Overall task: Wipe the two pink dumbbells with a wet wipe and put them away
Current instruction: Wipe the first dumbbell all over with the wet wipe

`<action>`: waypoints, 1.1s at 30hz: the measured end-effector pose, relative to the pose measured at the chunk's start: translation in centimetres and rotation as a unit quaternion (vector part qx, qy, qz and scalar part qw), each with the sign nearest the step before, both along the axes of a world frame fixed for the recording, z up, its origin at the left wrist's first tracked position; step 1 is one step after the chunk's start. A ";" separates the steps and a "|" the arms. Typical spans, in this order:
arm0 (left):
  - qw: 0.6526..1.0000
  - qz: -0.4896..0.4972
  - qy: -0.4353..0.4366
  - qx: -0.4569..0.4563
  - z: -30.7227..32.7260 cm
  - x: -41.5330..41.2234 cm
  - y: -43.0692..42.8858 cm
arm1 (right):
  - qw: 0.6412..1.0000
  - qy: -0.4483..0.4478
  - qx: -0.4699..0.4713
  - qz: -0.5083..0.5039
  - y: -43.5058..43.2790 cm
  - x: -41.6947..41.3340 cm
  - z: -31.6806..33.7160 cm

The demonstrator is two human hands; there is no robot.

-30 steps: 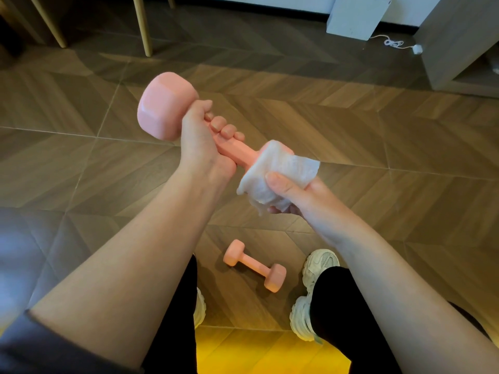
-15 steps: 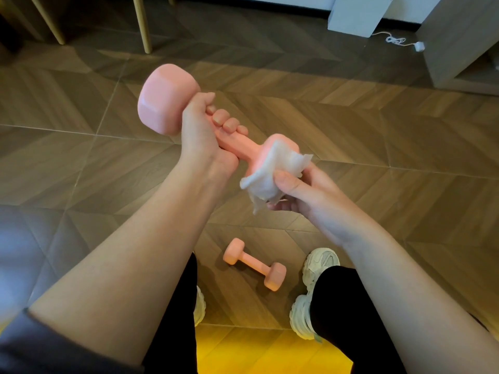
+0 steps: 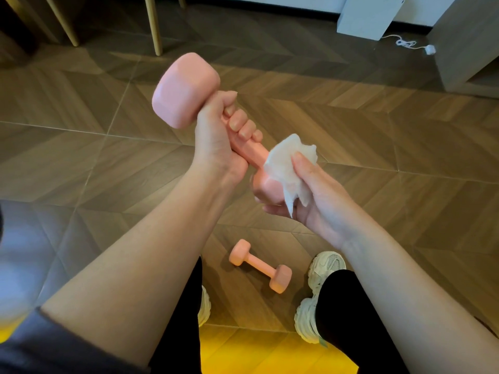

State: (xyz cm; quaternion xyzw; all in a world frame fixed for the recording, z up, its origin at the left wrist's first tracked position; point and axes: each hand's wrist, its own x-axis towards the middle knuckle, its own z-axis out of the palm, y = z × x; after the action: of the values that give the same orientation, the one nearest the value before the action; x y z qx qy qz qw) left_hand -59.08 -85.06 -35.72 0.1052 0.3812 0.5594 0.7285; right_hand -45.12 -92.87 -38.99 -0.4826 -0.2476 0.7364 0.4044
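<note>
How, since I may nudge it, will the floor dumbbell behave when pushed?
Probably won't roll far: the floor dumbbell has flat-sided heads. Lying low on both heads, it's unlikely to tip. It may slide: the floor looks smooth.

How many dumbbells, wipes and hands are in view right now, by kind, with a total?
Pink dumbbells: 2 (held dumbbell, floor dumbbell)
Wet wipe: 1
Hands: 2 (left hand, right hand)
Total: 5

This looks like a room in a home, with a zigzag wood floor (image 3: pixel 351 136). Left of a white box (image 3: pixel 367 17) by the wall are thin wooden legs (image 3: pixel 154 25). Right of it are a cord (image 3: pixel 405 44) and a grey cabinet (image 3: pixel 464 44).
</note>
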 end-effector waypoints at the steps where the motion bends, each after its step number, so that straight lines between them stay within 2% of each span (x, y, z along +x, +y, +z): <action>1: 1.000 -0.006 0.009 0.002 0.0 0.2 -0.1 | 1.000 -0.017 0.003 -0.004 0.0 -0.1 -0.1; 5: 1.000 -0.014 0.027 0.003 -0.1 0.6 -0.2 | 1.000 -0.012 0.020 0.005 -0.3 0.5 0.1; 9: 1.000 0.003 0.002 -0.006 0.2 0.0 0.2 | 0.999 0.003 0.041 0.028 -0.5 1.1 0.5; 15: 0.999 0.011 -0.035 -0.022 0.2 -0.9 0.4 | 0.995 0.095 0.037 -0.001 -0.2 0.9 0.8; 20: 1.000 -0.014 -0.026 -0.009 0.4 -0.8 0.4 | 0.997 0.071 0.005 -0.039 0.0 0.1 0.8; 28: 0.999 -0.046 0.016 0.003 0.2 0.3 0.0 | 0.999 -0.028 0.019 -0.015 -0.5 -0.1 0.9; 33: 0.999 -0.043 -0.013 -0.013 0.3 0.1 0.5 | 0.998 0.008 0.055 0.026 -1.1 1.1 1.0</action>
State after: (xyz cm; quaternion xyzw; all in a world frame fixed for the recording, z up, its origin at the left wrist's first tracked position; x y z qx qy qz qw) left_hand -58.94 -84.56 -35.39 0.1043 0.3740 0.5236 0.7584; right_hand -44.06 -93.96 -37.97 -0.4476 -0.2970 0.7358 0.4124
